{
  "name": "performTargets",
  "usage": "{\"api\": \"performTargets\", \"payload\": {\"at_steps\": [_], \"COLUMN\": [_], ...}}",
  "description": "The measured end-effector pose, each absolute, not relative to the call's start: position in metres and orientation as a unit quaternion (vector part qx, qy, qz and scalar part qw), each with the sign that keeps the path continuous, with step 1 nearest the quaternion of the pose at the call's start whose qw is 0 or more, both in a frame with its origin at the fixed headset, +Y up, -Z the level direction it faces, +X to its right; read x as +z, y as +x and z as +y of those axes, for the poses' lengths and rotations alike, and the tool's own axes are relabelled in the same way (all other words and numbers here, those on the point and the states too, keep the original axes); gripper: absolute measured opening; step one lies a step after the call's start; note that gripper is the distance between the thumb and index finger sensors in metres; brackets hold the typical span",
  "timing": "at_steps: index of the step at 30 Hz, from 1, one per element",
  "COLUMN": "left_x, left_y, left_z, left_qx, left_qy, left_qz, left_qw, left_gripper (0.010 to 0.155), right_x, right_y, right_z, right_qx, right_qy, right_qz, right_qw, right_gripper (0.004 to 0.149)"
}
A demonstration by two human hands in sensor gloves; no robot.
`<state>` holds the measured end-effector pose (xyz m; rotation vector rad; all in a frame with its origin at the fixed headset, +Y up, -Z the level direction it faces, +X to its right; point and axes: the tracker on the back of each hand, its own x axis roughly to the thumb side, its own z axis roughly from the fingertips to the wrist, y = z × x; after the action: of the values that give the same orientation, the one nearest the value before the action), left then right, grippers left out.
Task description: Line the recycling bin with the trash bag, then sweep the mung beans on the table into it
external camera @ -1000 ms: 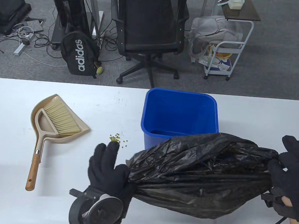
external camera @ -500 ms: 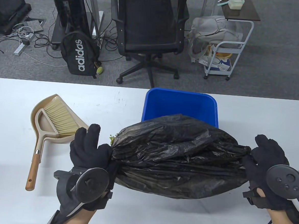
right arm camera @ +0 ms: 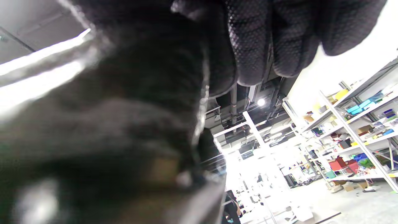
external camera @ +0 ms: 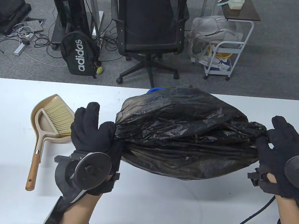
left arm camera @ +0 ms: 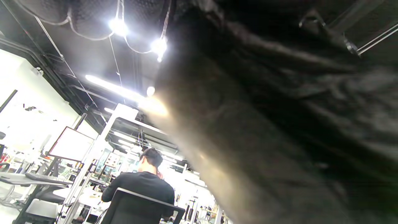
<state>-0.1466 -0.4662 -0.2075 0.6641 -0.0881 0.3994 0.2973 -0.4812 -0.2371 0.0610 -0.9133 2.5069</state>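
I have both hands raised over the white table [external camera: 2, 196], one at each end of the black trash bag [external camera: 186, 135], which stretches across the centre of the table view. My left hand [external camera: 91, 136], at centre left, grips the bag's bunched left end with the thumb side, while the fingers [external camera: 87, 118] stand straight up toward the top of the frame. My right hand [external camera: 279, 151], at the right edge, pinches the gathered right end, the other fingers held upright. Each forearm comes in from the bottom edge. The bag billows over the blue recycling bin [external camera: 155, 90], of which only a sliver of rim shows above it. I cannot see the mung beans. To the left lies the dustpan [external camera: 43, 104] with the brush [external camera: 59, 117] resting in it.
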Motion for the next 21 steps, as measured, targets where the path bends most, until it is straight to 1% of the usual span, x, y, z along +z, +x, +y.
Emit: {"api": "performTargets", "payload": {"at_steps": [9,16,21], "left_x": [-0.244,-0.272,-0.292], "left_y": [-0.154,-0.162,-0.165], "left_z": [-0.450,-0.442,-0.441], "left_qx": [0.220,0.228,0.235], "left_qy": [0.327,0.316,0.301], "left_qz": [-0.030,-0.019,-0.014], "left_qw": [0.918,0.921,0.924], "left_gripper": [0.040,0.040,0.041], "right_x": [-0.269,-0.293,-0.311], "right_y": [0.284,0.264,0.254], "right_z": [-0.466,-0.447,-0.433], "right_qx": [0.916,0.928,0.935], "right_qy": [0.014,0.001,-0.027], "right_qz": [-0.330,-0.326,-0.319], "right_qw": [0.227,0.181,0.150], "right_gripper": [0.041,0.042,0.042]}}
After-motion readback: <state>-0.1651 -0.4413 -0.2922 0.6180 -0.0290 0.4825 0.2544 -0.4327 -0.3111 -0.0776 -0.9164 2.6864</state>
